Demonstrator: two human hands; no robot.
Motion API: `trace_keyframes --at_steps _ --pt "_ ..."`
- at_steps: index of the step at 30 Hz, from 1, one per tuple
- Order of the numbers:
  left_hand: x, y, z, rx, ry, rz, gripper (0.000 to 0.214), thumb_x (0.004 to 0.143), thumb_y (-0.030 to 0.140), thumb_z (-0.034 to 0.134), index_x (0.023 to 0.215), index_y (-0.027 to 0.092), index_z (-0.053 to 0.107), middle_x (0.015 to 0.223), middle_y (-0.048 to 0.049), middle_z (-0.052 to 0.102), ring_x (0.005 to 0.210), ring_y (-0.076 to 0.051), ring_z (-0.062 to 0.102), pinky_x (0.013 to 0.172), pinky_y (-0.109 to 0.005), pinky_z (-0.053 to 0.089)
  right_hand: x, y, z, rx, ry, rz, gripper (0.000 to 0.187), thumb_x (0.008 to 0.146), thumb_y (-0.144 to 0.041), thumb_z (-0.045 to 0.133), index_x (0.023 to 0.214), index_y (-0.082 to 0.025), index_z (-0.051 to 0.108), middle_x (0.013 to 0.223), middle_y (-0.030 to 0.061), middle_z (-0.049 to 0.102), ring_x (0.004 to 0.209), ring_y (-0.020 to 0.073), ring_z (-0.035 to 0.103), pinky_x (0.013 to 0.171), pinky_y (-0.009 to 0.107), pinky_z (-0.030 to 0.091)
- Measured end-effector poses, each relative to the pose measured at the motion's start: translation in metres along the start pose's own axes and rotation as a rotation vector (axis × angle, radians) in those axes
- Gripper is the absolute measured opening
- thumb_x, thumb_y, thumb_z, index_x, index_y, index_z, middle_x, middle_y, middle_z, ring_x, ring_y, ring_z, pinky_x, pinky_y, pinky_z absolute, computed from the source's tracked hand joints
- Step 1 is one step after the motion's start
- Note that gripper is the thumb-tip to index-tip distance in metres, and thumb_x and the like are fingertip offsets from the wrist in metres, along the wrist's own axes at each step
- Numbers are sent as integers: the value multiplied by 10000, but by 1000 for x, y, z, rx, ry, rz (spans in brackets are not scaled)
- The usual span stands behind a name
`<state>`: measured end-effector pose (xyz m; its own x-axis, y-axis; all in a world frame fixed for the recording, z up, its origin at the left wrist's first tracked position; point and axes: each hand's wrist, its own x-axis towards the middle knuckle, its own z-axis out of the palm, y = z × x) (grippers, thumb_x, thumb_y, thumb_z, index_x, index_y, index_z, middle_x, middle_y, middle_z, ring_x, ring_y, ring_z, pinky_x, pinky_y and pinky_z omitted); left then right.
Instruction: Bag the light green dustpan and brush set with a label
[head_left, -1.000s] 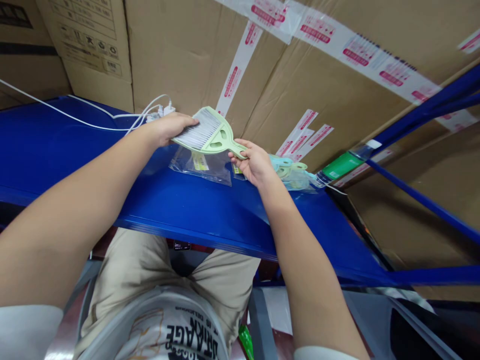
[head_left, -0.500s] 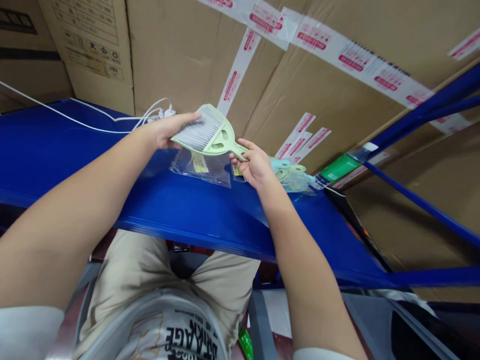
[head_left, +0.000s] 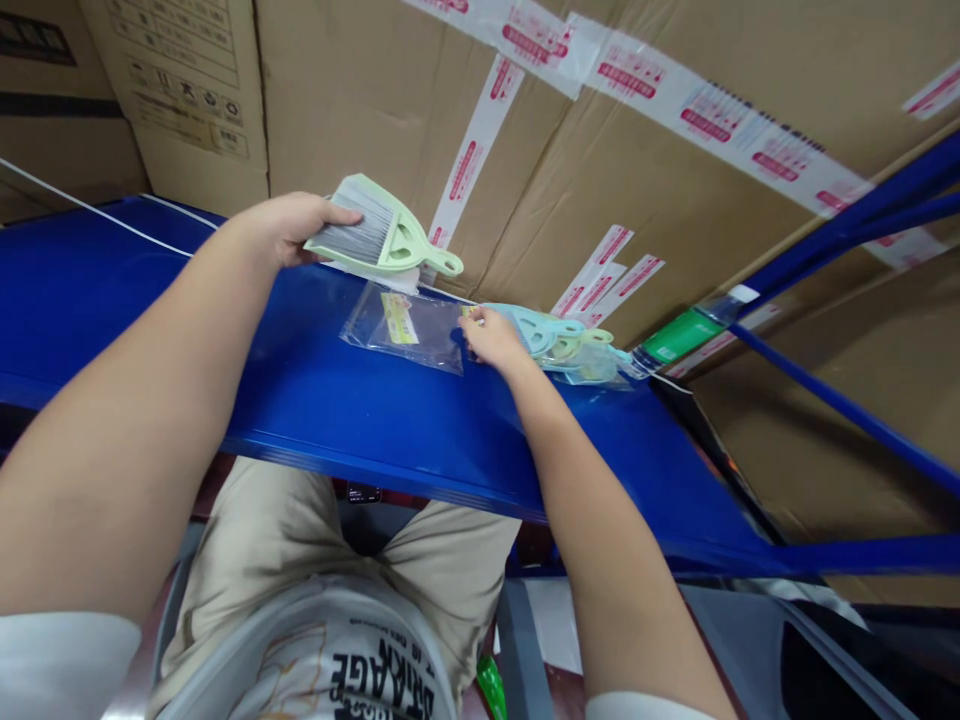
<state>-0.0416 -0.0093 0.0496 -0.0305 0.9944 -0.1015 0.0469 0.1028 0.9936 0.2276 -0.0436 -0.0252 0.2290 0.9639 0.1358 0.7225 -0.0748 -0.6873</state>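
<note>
My left hand (head_left: 281, 226) grips a pale green mini dustpan with a brush nested in it (head_left: 379, 240), held just above the blue shelf (head_left: 360, 410) near the cardboard boxes. My right hand (head_left: 486, 338) rests low on the shelf, fingertips on the edge of a clear plastic bag (head_left: 409, 325) with a yellow label. Right of that hand lies a small pile of light blue and green dustpan sets (head_left: 570, 345) in plastic.
Large taped cardboard boxes (head_left: 600, 150) stand behind the shelf. A white cable (head_left: 90, 207) runs along the shelf's back left. A green-labelled strip (head_left: 679, 335) and blue rack bars (head_left: 840, 400) sit at the right. My lap shows below the shelf edge.
My right hand let go of the dustpan's handle and dropped to the clear bag. My left hand carried the dustpan set left and slightly back.
</note>
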Motion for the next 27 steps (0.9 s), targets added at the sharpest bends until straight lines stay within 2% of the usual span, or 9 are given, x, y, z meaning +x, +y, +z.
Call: trace_keyframes --at_steps 3,7,13,17,23,27 --pt "0 0 5 -52 29 19 108 927 164 687 840 228 697 773 44 780 1105 -173 692 1056 -330 509 -4 -1 8 -138 10 -111 284 773 -384 814 916 -224 627 950 105 725 1066 311 686 976 454 529" --pt "1 -3 9 -95 29 35 118 924 131 684 840 212 693 734 51 769 1053 -165 707 1018 -330 538 -8 -3 13 -146 -60 -109 288 734 -283 829 945 -239 639 887 62 725 1043 294 692 1010 457 506" --pt "3 -4 9 -87 34 47 79 920 136 690 892 210 698 851 57 809 1066 -163 707 983 -326 562 -10 -9 14 -159 -79 -50 200 799 -208 748 964 -222 636 884 49 722 968 247 709 980 409 527" --pt "3 -5 10 -83 18 57 85 916 142 691 891 222 704 813 54 805 1069 -170 719 965 -320 576 -8 -9 16 -103 -111 0 209 794 -154 715 973 -221 631 854 16 699 916 214 703 954 386 536" --pt "5 -5 7 -61 32 53 64 905 141 703 913 204 699 795 56 795 1070 -169 718 992 -338 567 -4 -7 14 44 -74 12 190 790 -133 686 938 -227 613 812 -17 645 832 181 662 910 359 537" --pt "4 -4 6 -44 79 42 66 886 150 731 913 197 692 935 33 813 1113 -183 705 1017 -361 555 -5 -8 10 73 -55 32 178 798 -125 659 945 -209 605 789 -22 625 780 168 634 857 334 525"
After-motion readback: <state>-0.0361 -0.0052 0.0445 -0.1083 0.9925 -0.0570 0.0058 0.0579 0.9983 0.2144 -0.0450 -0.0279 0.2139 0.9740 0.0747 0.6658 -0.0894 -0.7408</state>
